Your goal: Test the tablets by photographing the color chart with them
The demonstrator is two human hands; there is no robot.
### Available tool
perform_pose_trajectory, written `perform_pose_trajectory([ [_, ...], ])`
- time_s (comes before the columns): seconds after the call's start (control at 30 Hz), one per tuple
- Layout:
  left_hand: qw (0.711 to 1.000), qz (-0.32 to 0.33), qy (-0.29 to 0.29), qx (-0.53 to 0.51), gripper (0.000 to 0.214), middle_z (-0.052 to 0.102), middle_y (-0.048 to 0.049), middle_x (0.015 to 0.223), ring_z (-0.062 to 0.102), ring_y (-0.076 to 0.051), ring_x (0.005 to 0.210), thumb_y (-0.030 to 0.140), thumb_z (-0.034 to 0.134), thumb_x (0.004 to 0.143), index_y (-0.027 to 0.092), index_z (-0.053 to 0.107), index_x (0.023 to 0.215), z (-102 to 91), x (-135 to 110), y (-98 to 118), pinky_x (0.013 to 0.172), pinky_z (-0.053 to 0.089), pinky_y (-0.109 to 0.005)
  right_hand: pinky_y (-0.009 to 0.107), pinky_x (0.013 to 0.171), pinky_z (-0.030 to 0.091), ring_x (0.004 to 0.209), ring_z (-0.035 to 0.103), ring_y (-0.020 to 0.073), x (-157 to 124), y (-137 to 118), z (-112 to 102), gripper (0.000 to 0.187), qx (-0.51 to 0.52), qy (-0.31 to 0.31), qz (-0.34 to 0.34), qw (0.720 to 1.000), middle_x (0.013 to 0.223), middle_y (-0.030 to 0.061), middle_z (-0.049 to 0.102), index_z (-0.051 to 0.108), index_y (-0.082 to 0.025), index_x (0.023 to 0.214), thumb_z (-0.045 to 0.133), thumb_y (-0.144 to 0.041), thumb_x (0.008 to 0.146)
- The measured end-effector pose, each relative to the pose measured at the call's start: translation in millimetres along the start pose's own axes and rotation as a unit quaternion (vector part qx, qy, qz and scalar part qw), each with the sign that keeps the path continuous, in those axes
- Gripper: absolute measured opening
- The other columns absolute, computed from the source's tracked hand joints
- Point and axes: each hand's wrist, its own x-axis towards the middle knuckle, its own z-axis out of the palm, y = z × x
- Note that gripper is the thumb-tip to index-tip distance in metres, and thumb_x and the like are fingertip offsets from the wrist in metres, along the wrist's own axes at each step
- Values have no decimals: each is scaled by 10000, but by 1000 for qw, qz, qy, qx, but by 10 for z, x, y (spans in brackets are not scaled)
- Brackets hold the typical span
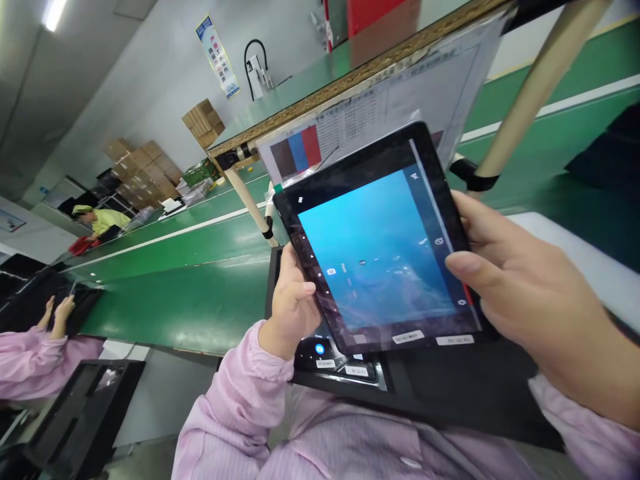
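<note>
I hold a black tablet (380, 247) up in front of me with both hands; its screen glows blue with small icons along the edges. My left hand (293, 300) grips its lower left edge, thumb on the bezel. My right hand (525, 293) wraps the right edge, thumb lying on the screen's border. Both sleeves are pink. Under the tablet lies a black tray (435, 387) with another device (335, 357) partly showing below my left hand.
A green conveyor belt (190, 280) runs left behind the tablet. A printed sheet with colour patches (350, 127) hangs from the frame above. A co-worker's hands (57, 310) in pink sleeves rest on a black tray at left; another person (100, 220) sits farther back near stacked cartons (145, 167).
</note>
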Motion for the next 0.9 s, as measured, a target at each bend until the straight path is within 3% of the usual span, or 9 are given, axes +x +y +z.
perform_pose_trajectory([
  [0.13,999,-16,40,-11,436,664,-40,1119,644,-254,1096,411,581,738,280,546,1152,-21,34,-98,951,520,-401,431,1106,497,1298,545,281,-86,144,54,807,73,-4,50,996,1427,68,522,475,-308,1500,650,-721,830],
  [0.33,991,-62,76,-88,245,722,-16,1167,674,-204,1130,317,496,941,257,637,1132,-49,116,-212,1042,500,-370,352,890,610,1118,647,242,-153,204,85,813,108,38,95,989,1305,96,606,533,-227,1447,679,-712,811],
  [0.47,983,-119,58,-129,218,745,5,1079,719,-200,1012,291,558,961,280,654,1156,-102,140,-257,1026,524,-416,366,903,599,1072,655,233,-160,230,109,851,102,59,112,987,1246,118,627,503,-159,1460,704,-668,808],
  [0.63,986,-114,36,-117,258,744,3,1079,731,-204,923,433,620,948,306,656,1169,-163,127,-342,902,584,-401,489,1126,464,1292,540,292,-185,245,121,946,114,28,121,986,1405,157,521,381,-134,1534,691,-670,818],
  [0.77,987,-93,65,-110,291,736,-11,1116,729,-201,939,439,631,942,299,641,1196,-198,156,-356,885,586,-390,550,1231,290,1441,363,321,-196,271,120,1048,101,-18,141,985,1540,138,364,284,-188,1580,661,-758,785],
  [0.9,989,-69,91,-93,321,725,-24,1152,717,-222,1014,443,625,943,298,628,1230,-233,204,-326,943,564,-428,598,1154,371,1382,418,345,-254,319,135,1146,-42,-64,124,989,1492,164,365,126,-240,1624,623,-812,765],
])
